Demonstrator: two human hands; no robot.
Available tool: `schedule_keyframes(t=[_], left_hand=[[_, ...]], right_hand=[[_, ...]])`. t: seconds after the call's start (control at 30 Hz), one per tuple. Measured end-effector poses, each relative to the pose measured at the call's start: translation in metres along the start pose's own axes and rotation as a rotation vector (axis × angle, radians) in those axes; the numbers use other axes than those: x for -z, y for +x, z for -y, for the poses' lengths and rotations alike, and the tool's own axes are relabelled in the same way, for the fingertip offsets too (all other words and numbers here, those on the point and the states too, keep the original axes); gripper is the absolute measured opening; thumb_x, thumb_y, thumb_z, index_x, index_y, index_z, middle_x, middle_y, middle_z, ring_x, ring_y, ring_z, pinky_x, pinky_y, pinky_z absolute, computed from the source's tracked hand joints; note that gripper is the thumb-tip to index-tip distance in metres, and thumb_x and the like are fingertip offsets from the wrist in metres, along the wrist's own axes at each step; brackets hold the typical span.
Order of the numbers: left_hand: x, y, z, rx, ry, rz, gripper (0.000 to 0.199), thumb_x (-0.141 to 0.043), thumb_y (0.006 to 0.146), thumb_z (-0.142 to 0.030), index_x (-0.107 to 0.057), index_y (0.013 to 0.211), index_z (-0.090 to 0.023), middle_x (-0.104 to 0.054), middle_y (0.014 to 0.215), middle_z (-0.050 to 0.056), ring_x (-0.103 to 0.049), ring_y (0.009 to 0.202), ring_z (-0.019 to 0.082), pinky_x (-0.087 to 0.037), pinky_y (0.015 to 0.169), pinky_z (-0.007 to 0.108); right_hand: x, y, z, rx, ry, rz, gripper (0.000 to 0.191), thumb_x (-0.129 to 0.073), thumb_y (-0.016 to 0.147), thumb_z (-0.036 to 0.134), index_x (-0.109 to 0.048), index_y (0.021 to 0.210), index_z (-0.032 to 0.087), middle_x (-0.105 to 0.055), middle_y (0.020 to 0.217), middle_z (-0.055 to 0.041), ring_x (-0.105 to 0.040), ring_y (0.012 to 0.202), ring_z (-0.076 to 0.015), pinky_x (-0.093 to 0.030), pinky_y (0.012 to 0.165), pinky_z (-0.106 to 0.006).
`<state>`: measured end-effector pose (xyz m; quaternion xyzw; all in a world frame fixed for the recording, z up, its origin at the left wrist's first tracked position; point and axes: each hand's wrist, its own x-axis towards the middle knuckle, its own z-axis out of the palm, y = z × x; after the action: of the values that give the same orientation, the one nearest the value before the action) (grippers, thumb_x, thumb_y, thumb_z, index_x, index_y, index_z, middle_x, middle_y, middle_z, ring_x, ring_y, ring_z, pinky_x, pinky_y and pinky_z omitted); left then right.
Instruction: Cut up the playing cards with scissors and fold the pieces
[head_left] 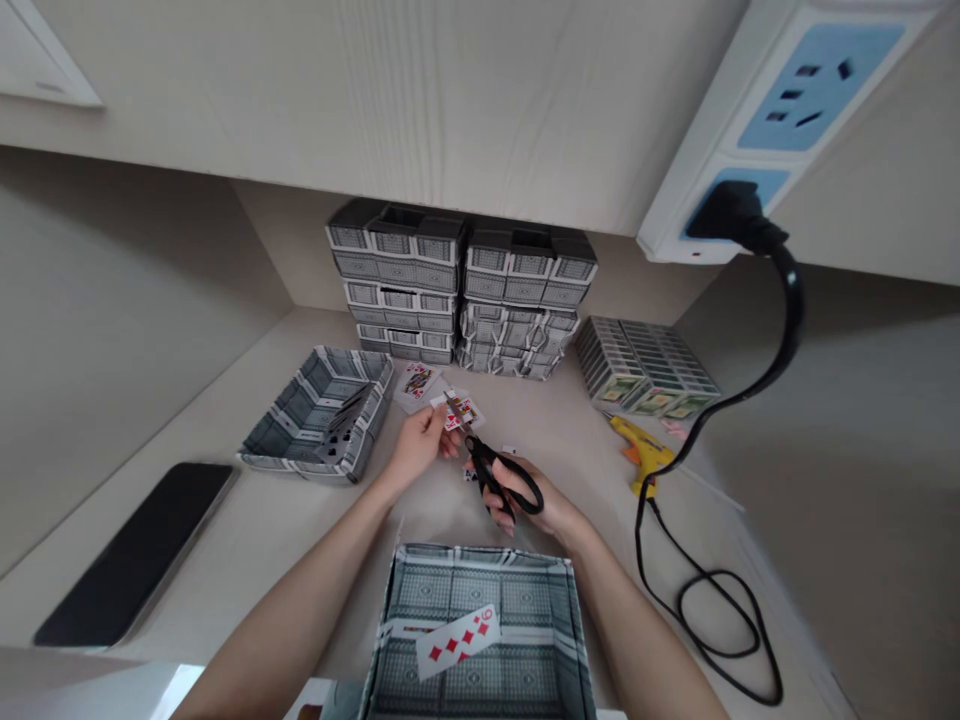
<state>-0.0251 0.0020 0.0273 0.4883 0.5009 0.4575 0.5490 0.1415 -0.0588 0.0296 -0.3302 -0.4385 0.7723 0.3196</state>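
Observation:
Black-handled scissors (487,462) are in my right hand (536,492), fingers wrapped through and round the handles. Their blades reach up and left to a playing card (454,412) with red and yellow print, which my left hand (421,437) pinches at its near edge. The blades overlap the card; whether they are cutting it I cannot tell. More face cards (417,382) lie on the table just beyond my left hand. Close to me is an open box made of grey-patterned cards (431,580), with a diamond card piece (459,640) lying inside.
A second card box (259,455) holding cards stands left, near a black phone (139,555). Stacked card boxes (405,270) line the back, with card packs (645,365) to their right. A yellow glue gun (641,450) lies right, its black cord (787,330) running up to a power strip (694,215).

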Motion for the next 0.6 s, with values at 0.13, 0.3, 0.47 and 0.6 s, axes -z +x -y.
schedule_keyframes(t=[0.13, 0.3, 0.47, 0.6], left_hand=[[0.0008, 0.0005, 0.0005, -0.009, 0.014, -0.005, 0.033, -0.045, 0.077, -0.047, -0.046, 0.062, -0.017, -0.053, 0.043, -0.002, -0.048, 0.034, 0.011, -0.038, 0.038, 0.022], [0.0018, 0.0011, 0.0019, -0.014, 0.013, 0.006, 0.035, -0.044, 0.076, -0.05, -0.046, 0.064, -0.017, -0.053, 0.043, -0.003, -0.048, 0.035, 0.011, -0.038, 0.038, 0.022], [0.0025, 0.0026, 0.0054, -0.013, 0.005, 0.007, 0.038, -0.043, 0.076, -0.054, -0.045, 0.065, -0.017, -0.053, 0.044, -0.003, -0.048, 0.035, 0.012, -0.038, 0.038, 0.023], [0.0026, 0.003, 0.0064, -0.014, 0.0, 0.0, 0.037, -0.042, 0.077, -0.053, -0.045, 0.065, -0.018, -0.053, 0.044, -0.002, -0.047, 0.034, 0.012, -0.038, 0.038, 0.024]], right_hand=[[0.0002, 0.0005, -0.0006, -0.002, 0.003, -0.012, 0.052, -0.052, 0.076, 0.054, -0.049, 0.108, 0.014, -0.041, 0.052, 0.0069, -0.038, 0.033, -0.0048, -0.032, 0.032, -0.017], [-0.0012, 0.0005, -0.0005, 0.009, 0.016, -0.007, 0.048, -0.053, 0.077, 0.052, -0.049, 0.105, 0.014, -0.041, 0.052, 0.0074, -0.038, 0.032, -0.0044, -0.032, 0.03, -0.016], [-0.0047, -0.0002, 0.001, -0.006, 0.016, -0.023, 0.047, -0.054, 0.076, 0.051, -0.048, 0.104, 0.014, -0.041, 0.052, 0.0075, -0.038, 0.032, -0.0041, -0.033, 0.03, -0.015], [-0.0079, -0.0003, 0.001, -0.007, 0.018, -0.032, 0.047, -0.055, 0.075, 0.052, -0.048, 0.102, 0.014, -0.041, 0.051, 0.0078, -0.038, 0.032, -0.0042, -0.033, 0.029, -0.015]])
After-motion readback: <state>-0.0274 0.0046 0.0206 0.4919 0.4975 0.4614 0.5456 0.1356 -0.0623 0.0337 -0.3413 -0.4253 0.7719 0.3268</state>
